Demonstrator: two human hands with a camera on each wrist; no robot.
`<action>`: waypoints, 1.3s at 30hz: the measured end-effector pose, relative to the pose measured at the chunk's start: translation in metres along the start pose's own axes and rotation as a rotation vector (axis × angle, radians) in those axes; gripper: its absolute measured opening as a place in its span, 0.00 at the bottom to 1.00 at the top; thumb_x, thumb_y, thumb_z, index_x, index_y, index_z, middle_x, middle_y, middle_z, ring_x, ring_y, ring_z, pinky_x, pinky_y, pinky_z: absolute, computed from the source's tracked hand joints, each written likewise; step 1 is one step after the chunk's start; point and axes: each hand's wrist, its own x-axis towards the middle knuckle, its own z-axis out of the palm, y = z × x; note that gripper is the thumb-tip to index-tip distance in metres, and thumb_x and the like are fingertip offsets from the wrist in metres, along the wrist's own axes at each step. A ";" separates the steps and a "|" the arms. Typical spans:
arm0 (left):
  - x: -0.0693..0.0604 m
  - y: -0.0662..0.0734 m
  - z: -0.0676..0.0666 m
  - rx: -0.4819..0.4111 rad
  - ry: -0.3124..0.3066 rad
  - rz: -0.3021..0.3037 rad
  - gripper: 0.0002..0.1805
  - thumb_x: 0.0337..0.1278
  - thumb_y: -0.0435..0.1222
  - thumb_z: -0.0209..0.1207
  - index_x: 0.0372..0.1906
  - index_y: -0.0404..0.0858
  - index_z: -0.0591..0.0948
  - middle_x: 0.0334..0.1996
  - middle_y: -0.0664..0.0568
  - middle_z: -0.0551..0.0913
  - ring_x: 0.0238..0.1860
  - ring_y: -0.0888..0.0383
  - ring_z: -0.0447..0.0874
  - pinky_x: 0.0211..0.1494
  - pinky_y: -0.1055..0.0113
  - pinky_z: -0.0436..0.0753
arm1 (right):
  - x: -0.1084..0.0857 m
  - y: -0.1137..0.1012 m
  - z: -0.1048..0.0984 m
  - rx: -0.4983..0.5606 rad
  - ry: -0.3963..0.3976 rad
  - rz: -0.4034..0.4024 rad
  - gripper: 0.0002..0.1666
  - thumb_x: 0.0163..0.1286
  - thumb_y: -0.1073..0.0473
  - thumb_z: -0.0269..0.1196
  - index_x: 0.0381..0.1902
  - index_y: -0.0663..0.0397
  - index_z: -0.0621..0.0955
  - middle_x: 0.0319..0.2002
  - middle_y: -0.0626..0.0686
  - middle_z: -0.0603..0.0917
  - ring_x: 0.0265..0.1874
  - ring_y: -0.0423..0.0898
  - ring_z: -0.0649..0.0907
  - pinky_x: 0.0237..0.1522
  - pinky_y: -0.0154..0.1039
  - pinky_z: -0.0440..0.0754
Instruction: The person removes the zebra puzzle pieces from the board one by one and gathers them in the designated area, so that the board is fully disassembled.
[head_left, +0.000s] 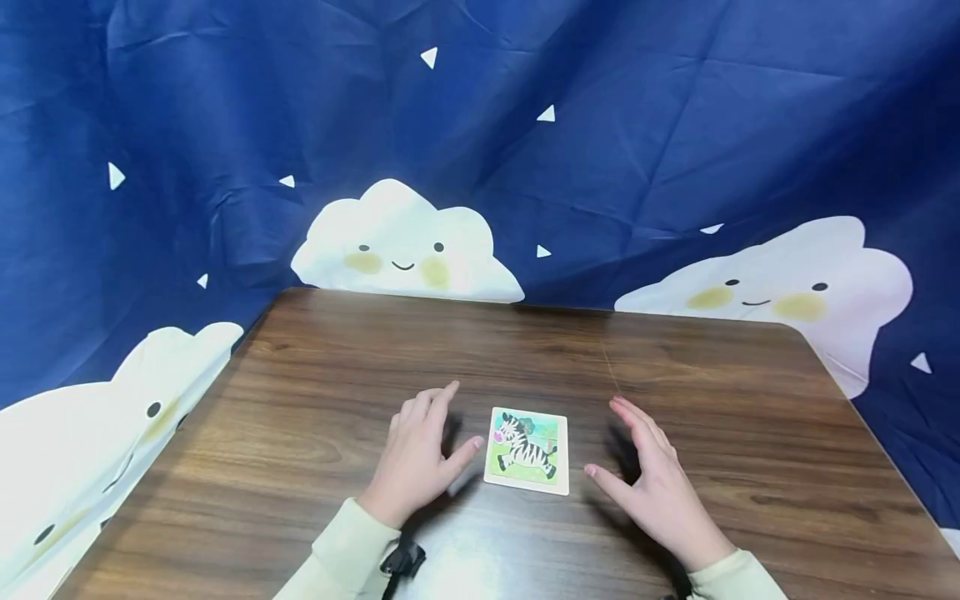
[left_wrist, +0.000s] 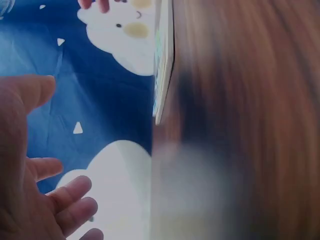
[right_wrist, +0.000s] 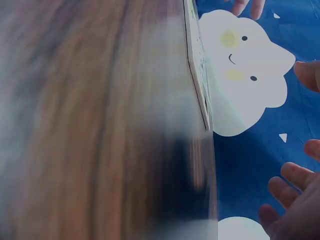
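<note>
A square zebra picture puzzle (head_left: 527, 450) with a pale border lies flat on the brown wooden table (head_left: 330, 400). To its left is my left hand (head_left: 420, 458), fingers loosely extended and thumb pointing toward the puzzle, holding nothing. On the other side my right hand (head_left: 656, 483) is held with fingers apart and likewise empty. Neither hand touches the puzzle. In the left wrist view the puzzle (left_wrist: 164, 60) appears edge-on beyond the left hand (left_wrist: 35, 165). The right wrist view shows the puzzle's thin edge (right_wrist: 196, 65) and the right hand (right_wrist: 300, 195) beside it.
A blue cloth (head_left: 480, 125) printed with white clouds and small triangles hangs behind the table and down its left and right sides. Cream sleeves (head_left: 348, 542) cover the forearms, and a dark strap (head_left: 403, 560) sits at the left wrist.
</note>
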 end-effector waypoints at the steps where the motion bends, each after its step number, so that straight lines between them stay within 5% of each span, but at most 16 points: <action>1: 0.001 0.001 0.002 -0.014 -0.009 -0.010 0.44 0.57 0.57 0.63 0.75 0.40 0.66 0.60 0.45 0.75 0.59 0.44 0.73 0.59 0.45 0.69 | 0.001 0.000 0.001 0.002 -0.003 0.009 0.51 0.53 0.60 0.77 0.73 0.55 0.67 0.70 0.59 0.69 0.65 0.61 0.69 0.58 0.63 0.64; 15: 0.008 0.002 0.018 -0.168 -0.145 -0.153 0.46 0.57 0.56 0.63 0.75 0.38 0.64 0.63 0.46 0.74 0.63 0.48 0.70 0.67 0.46 0.66 | 0.015 -0.005 0.021 0.015 -0.007 0.007 0.41 0.54 0.59 0.76 0.66 0.56 0.74 0.58 0.56 0.78 0.58 0.56 0.76 0.54 0.55 0.63; 25: 0.010 -0.001 0.031 -0.223 -0.198 -0.147 0.34 0.54 0.50 0.66 0.63 0.37 0.76 0.53 0.50 0.79 0.57 0.48 0.74 0.63 0.48 0.68 | 0.030 -0.005 0.039 0.027 -0.087 0.007 0.32 0.56 0.57 0.75 0.59 0.55 0.80 0.47 0.52 0.82 0.50 0.49 0.78 0.54 0.53 0.63; 39: 0.013 0.008 0.038 -0.175 -0.276 -0.170 0.37 0.45 0.53 0.72 0.61 0.40 0.79 0.48 0.53 0.79 0.48 0.53 0.73 0.51 0.54 0.66 | 0.050 -0.003 0.061 0.043 -0.207 0.022 0.22 0.59 0.57 0.74 0.51 0.53 0.84 0.37 0.46 0.81 0.43 0.47 0.77 0.48 0.49 0.65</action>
